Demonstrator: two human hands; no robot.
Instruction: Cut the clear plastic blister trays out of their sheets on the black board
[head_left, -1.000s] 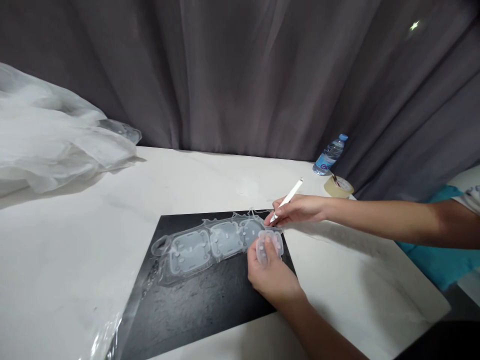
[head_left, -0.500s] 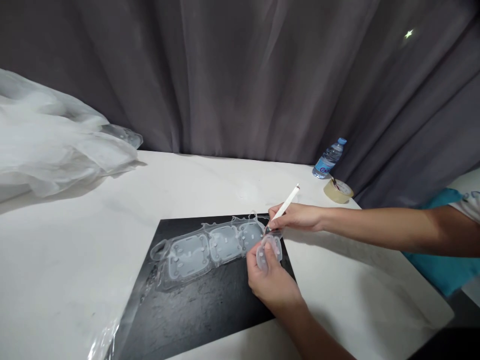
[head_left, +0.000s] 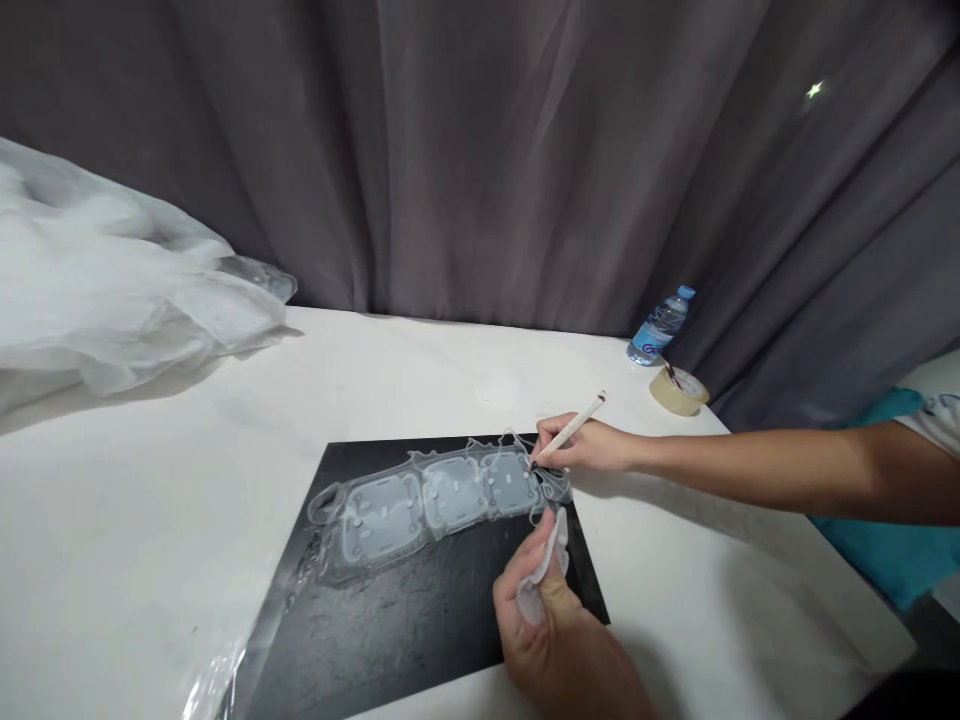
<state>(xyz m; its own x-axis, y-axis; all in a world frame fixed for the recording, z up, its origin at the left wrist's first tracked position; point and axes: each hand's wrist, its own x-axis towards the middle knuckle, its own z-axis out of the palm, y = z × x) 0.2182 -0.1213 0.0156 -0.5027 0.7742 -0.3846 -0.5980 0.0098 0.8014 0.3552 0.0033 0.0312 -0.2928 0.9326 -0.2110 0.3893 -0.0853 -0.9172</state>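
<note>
My right hand [head_left: 577, 442] pinches a slim white pen-like tool [head_left: 574, 428], its dark tip down at the right end of a translucent rubbery strip [head_left: 450, 492]. Rounded grey panels run in a row along the strip, framed by ragged clear edging. A loose clear flap [head_left: 556, 484] bunches at that end. My left hand [head_left: 544, 610] is closed around a small translucent rounded piece [head_left: 534, 598], just below the strip's end; whether the two still join is not clear. Strip and flap lie on a black board [head_left: 420, 630].
The board rests on a white table [head_left: 225, 480]. At the back right stand a water bottle [head_left: 660, 328] and a roll of tape [head_left: 679, 392]. A heap of white plastic sheeting [head_left: 127, 290] covers the back left. A dark curtain [head_left: 465, 160] hangs behind.
My left hand has drawn the small piece down from the strip's end and turned it edge-on. The pen-like tool leans lower, its tip still at that end.
</note>
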